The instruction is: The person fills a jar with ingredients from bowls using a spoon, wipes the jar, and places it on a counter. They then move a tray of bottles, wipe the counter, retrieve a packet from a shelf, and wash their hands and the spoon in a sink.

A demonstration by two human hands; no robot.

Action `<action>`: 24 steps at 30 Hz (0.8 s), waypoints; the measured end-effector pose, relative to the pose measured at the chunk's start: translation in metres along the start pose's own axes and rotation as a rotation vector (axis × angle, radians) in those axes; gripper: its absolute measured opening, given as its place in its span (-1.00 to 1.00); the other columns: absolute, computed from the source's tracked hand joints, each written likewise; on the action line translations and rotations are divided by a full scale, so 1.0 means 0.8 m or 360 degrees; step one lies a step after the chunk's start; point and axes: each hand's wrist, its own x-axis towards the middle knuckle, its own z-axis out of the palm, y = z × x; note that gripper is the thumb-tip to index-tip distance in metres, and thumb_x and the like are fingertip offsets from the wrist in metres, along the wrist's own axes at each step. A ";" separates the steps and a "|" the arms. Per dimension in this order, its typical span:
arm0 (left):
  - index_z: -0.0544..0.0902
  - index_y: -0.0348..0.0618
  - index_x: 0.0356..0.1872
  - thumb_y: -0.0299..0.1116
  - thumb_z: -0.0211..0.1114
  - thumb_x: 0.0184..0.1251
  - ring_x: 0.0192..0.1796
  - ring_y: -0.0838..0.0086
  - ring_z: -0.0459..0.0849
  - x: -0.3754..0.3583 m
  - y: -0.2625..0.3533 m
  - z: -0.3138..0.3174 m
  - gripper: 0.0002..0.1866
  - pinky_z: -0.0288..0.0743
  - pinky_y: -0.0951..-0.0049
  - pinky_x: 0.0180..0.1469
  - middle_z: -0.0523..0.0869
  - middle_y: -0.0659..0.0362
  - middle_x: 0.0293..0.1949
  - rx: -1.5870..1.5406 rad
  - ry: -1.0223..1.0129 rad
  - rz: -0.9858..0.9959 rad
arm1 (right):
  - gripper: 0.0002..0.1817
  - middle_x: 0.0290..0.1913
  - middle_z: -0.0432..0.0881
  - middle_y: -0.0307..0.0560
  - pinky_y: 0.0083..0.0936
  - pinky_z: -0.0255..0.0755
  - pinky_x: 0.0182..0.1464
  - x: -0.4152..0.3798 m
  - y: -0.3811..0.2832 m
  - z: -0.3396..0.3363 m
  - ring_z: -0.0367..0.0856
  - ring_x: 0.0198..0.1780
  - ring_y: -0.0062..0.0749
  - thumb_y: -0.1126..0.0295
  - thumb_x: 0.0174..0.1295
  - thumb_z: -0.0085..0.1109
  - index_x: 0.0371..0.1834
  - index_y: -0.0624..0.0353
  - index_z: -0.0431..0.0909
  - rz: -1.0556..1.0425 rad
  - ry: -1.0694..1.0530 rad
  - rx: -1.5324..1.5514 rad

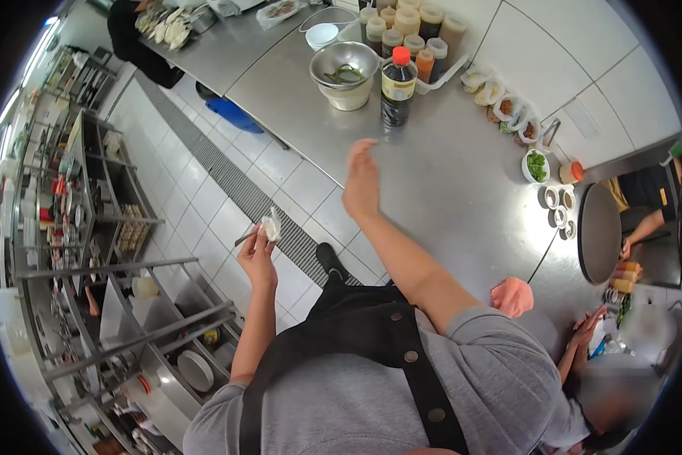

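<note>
My left hand (258,258) is raised over the floor beside the counter, its fingers pinched on a thin grey stick-like thing (245,236). A crumpled white piece (270,225) shows at those fingertips; its kind I cannot tell. Over the counter's edge, my right hand (361,182) is stretched forward with nothing in it, the fingers extended. Ahead of its fingertips stands a dark sauce bottle (397,91) with a red cap. Left of the bottle, a metal bowl (345,64) holding green strips rests on a pale container (346,95).
Several squeeze bottles (407,20) stand together at the wall. Small bags of food (506,108), a white bowl of green leaves (536,167) and a round dark pan (599,233) line the right. A pink cloth (512,296) lies nearer. Other people work at the right and far left.
</note>
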 end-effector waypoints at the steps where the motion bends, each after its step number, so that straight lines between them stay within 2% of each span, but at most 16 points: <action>1: 0.66 -0.41 0.01 -0.45 0.29 0.41 -0.01 0.39 0.71 0.020 0.005 0.001 -0.75 0.67 0.42 0.01 0.69 0.06 0.01 -0.0032 -0.0074 -0.0008 | -0.23 0.36 0.39 0.20 -0.28 0.20 0.42 -0.006 -0.010 0.002 0.36 0.39 -0.03 0.45 0.06 0.27 0.40 0.36 0.24 0.0025 0.0025 -0.0018; 3: 0.63 -0.43 0.03 -0.46 0.27 0.42 0.01 0.38 0.70 0.058 0.028 0.012 -0.73 0.66 0.39 0.03 0.68 0.05 0.02 -0.0037 -0.0166 0.0025 | -0.52 0.08 0.62 0.15 -0.34 0.46 0.15 -0.001 -0.020 0.006 0.61 0.12 -0.06 0.61 0.06 0.16 0.14 0.27 0.54 0.0099 -0.0598 0.0665; 4: 0.61 -0.45 0.06 -0.46 0.25 0.43 0.02 0.37 0.69 0.076 0.037 0.012 -0.72 0.65 0.37 0.06 0.68 0.04 0.03 -0.0041 -0.0206 0.0045 | -0.52 0.08 0.62 0.15 -0.34 0.46 0.15 0.013 -0.017 0.013 0.61 0.12 -0.06 0.61 0.06 0.16 0.14 0.27 0.54 0.0115 -0.0570 0.0649; 6: 0.61 -0.45 0.06 -0.46 0.26 0.43 0.02 0.36 0.70 0.115 0.046 -0.005 -0.71 0.65 0.37 0.05 0.68 0.03 0.04 -0.0063 -0.0284 0.0077 | -0.67 -0.18 0.73 0.10 -0.32 0.53 0.03 0.061 0.008 0.030 0.69 0.01 -0.12 0.44 -0.01 0.25 -0.12 0.27 0.66 0.0725 -0.0444 0.1318; 7: 0.63 -0.45 0.03 -0.47 0.27 0.41 -0.01 0.37 0.71 0.132 0.050 -0.013 -0.73 0.68 0.39 0.02 0.68 0.03 0.03 -0.0088 -0.0264 0.0127 | -0.67 -0.18 0.73 0.10 -0.32 0.53 0.03 0.080 0.021 0.040 0.69 0.01 -0.12 0.44 -0.01 0.25 -0.12 0.27 0.66 0.0725 -0.0421 0.1292; 9: 0.65 -0.46 0.01 -0.49 0.28 0.40 -0.08 0.42 0.72 0.162 0.052 -0.035 -0.74 0.68 0.48 -0.07 0.69 0.03 -0.01 -0.0132 -0.0191 0.0169 | -0.47 -0.12 0.70 0.08 -0.36 0.55 -0.04 0.106 0.043 0.059 0.71 -0.17 -0.07 0.35 -0.09 0.46 0.03 0.25 0.61 0.0591 0.0058 0.0580; 10: 0.65 -0.46 0.01 -0.49 0.28 0.40 -0.08 0.42 0.72 0.174 0.051 -0.048 -0.74 0.68 0.48 -0.07 0.69 0.03 -0.01 -0.0139 -0.0213 0.0161 | -0.47 -0.12 0.70 0.08 -0.36 0.55 -0.04 0.120 0.052 0.065 0.71 -0.17 -0.07 0.35 -0.09 0.46 0.03 0.25 0.61 0.0600 0.0076 0.0564; 12: 0.63 -0.48 0.04 -0.49 0.27 0.41 -0.13 0.46 0.70 0.192 0.052 -0.071 -0.72 0.65 0.55 -0.12 0.69 0.05 -0.02 -0.0119 -0.0139 0.0091 | -0.17 -0.01 0.65 0.12 -0.31 0.51 0.07 0.141 0.058 0.070 0.66 -0.05 -0.07 0.13 -0.17 0.59 0.19 0.31 0.46 0.1611 0.0188 0.0447; 13: 0.61 -0.49 0.06 -0.49 0.27 0.42 -0.15 0.49 0.69 0.198 0.055 -0.081 -0.71 0.62 0.59 -0.16 0.69 0.06 -0.03 -0.0076 -0.0166 0.0070 | -0.17 -0.01 0.65 0.12 -0.31 0.51 0.07 0.149 0.045 0.054 0.66 -0.05 -0.07 0.13 -0.17 0.59 0.19 0.31 0.46 0.1622 0.0214 0.0447; 15: 0.61 -0.49 0.07 -0.48 0.26 0.42 -0.13 0.47 0.69 0.211 0.054 -0.098 -0.70 0.63 0.56 -0.12 0.69 0.06 -0.02 -0.0067 -0.0201 0.0051 | 0.00 0.12 0.54 0.17 -0.26 0.44 0.19 0.167 0.003 0.004 0.57 0.10 -0.03 0.07 -0.17 0.63 0.29 0.36 0.27 0.1755 0.0841 0.0137; 16: 0.61 -0.48 0.08 -0.47 0.26 0.42 -0.11 0.45 0.70 0.218 0.054 -0.104 -0.69 0.64 0.54 -0.09 0.69 0.05 -0.02 -0.0062 -0.0212 0.0029 | 0.00 0.12 0.54 0.17 -0.26 0.44 0.19 0.173 0.009 0.006 0.57 0.10 -0.03 0.07 -0.17 0.63 0.29 0.36 0.27 0.1771 0.0864 0.0141; 18: 0.60 -0.48 0.08 -0.46 0.26 0.42 -0.05 0.41 0.71 0.225 0.061 -0.105 -0.69 0.66 0.45 -0.03 0.70 0.04 -0.01 -0.0051 -0.0236 0.0041 | 0.10 0.22 0.43 0.15 -0.24 0.36 0.28 0.194 0.037 0.004 0.48 0.23 -0.01 0.09 -0.28 0.69 0.29 0.36 0.20 0.1361 0.1139 0.0047; 19: 0.60 -0.47 0.07 -0.46 0.26 0.42 -0.03 0.39 0.71 0.231 0.059 -0.108 -0.69 0.66 0.41 0.00 0.70 0.03 -0.01 -0.0029 -0.0251 0.0053 | 0.10 0.22 0.43 0.15 -0.24 0.36 0.28 0.203 0.040 -0.001 0.48 0.23 -0.01 0.09 -0.28 0.69 0.29 0.36 0.20 0.1372 0.1160 0.0037; 21: 0.60 -0.47 0.07 -0.46 0.26 0.42 -0.01 0.38 0.71 0.244 0.050 -0.108 -0.70 0.66 0.38 0.02 0.69 0.03 0.00 -0.0043 -0.0279 0.0071 | 0.02 0.22 0.47 0.12 -0.13 0.36 0.27 0.219 0.046 -0.012 0.43 0.28 0.02 0.21 -0.30 0.70 0.28 0.16 0.27 0.1110 0.0995 0.0364; 22: 0.60 -0.47 0.07 -0.46 0.26 0.42 -0.01 0.38 0.71 0.244 0.052 -0.102 -0.70 0.66 0.38 0.02 0.69 0.03 0.00 -0.0049 -0.0294 0.0067 | 0.02 0.22 0.47 0.12 -0.13 0.36 0.27 0.222 0.047 -0.016 0.43 0.28 0.02 0.21 -0.30 0.70 0.28 0.16 0.27 0.1111 0.1009 0.0354; 24: 0.61 -0.47 0.06 -0.45 0.26 0.42 -0.01 0.38 0.71 0.241 0.055 -0.089 -0.70 0.67 0.39 0.02 0.69 0.03 0.01 0.0021 -0.0281 0.0056 | -0.01 0.12 0.53 0.16 -0.15 0.40 0.21 0.223 0.051 -0.023 0.51 0.20 0.05 0.29 -0.32 0.68 0.26 0.20 0.29 0.0899 0.0928 0.0518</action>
